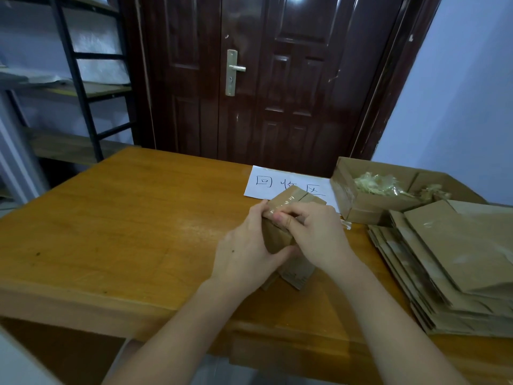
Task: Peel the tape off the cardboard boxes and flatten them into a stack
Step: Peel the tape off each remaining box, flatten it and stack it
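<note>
A small brown cardboard box (294, 198) is held above the wooden table (125, 218), near its middle. Clear tape (288, 202) runs along the seam of its top flaps. My left hand (247, 254) grips the box's near left side from below. My right hand (313, 232) rests on its top near edge, fingertips pinching at the tape's end. Open flaps hang under the box at the bottom. To the right lies a stack of flattened cardboard boxes (458, 262).
An open cardboard box (358, 201) holding crumpled peeled tape sits at the back right. A white paper sheet (266, 184) with handwritten characters lies behind the held box. A dark door (263, 79) stands beyond the table, a metal shelf (77, 79) at left.
</note>
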Demonstrator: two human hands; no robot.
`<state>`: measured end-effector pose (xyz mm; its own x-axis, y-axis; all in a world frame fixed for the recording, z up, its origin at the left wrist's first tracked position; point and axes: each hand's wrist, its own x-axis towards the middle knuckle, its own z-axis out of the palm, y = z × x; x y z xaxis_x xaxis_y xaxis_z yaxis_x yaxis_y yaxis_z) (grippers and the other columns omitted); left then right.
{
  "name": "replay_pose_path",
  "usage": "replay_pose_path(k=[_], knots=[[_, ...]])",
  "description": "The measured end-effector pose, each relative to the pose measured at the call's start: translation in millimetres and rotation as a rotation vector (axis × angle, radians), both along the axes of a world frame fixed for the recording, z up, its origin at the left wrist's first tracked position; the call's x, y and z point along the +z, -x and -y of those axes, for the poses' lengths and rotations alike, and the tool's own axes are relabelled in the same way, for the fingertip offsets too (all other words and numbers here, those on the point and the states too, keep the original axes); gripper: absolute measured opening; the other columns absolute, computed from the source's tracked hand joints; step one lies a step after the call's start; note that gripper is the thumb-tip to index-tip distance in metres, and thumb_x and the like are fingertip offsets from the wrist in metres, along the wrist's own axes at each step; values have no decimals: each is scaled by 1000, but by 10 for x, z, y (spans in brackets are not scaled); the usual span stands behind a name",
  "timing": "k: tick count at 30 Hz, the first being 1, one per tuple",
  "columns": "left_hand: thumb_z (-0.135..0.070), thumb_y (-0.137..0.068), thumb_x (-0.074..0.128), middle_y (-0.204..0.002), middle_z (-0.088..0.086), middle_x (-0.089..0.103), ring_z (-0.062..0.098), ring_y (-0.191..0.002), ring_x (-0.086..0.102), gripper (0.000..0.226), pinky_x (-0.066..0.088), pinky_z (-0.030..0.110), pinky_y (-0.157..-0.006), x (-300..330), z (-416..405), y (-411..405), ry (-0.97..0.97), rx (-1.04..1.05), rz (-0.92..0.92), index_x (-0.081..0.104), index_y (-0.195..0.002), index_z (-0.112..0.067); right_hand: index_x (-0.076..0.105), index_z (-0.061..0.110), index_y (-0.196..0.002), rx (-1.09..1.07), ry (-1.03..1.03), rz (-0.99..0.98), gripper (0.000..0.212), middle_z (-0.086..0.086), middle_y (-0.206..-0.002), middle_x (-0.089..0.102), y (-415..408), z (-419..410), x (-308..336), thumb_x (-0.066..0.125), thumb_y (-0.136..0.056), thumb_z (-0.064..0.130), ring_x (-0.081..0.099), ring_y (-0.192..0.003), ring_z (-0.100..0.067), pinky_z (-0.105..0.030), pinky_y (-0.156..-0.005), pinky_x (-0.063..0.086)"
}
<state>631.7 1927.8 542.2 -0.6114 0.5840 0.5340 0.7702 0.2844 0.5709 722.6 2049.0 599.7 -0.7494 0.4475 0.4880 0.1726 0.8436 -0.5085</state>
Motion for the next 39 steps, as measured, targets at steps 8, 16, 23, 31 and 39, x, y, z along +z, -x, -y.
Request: replay_pose_path(k=[8,16,23,31,39], knots=[[-84,-69,51,-129,-13,66,11,-104,71,99,53,25,-79,-77,-42,55,28,30,-64,22,-150,-37,71,24,-99,-120,-54,-115,18,7,-85,74,5,35,-47,57,-102,36,70,-82,-14,-40,-75,56],[-80,-73,54,-139,-14,60,9,-111,67,94,42,12,-82,-53,5,108,34,-43,-62,20,-151,-39,75,26,-115,18,-357,-43,20,8,-103,76,-90,83,10,65,-99,20,68,-96,-10,-36,-82,58],[-77,-76,61,-145,-18,54,5,-112,66,92,34,7,-77,-73,-7,119,55,-47,-77,25,-151,-37,75,29,-121,96,-133,189,25,13,-121,70,-50,19,164,59,-102,25,54,-110,-1,-24,-100,41],[-78,-71,59,-126,-29,51,-6,-94,54,85,39,6,-60,23,63,252,102,-155,-61,30,-144,-45,68,28,-100,-131,117,-14,24,17,-88,65,39,-24,185,77,-87,10,62,-81,0,-8,-69,47],[-75,-69,61,-112,-35,47,-16,-92,54,86,46,7,-63,42,102,333,114,-229,-12,27,-143,-49,80,25,-102,33,-155,72,23,11,-101,75,43,39,144,64,-96,9,59,-107,-13,-34,-97,47]])
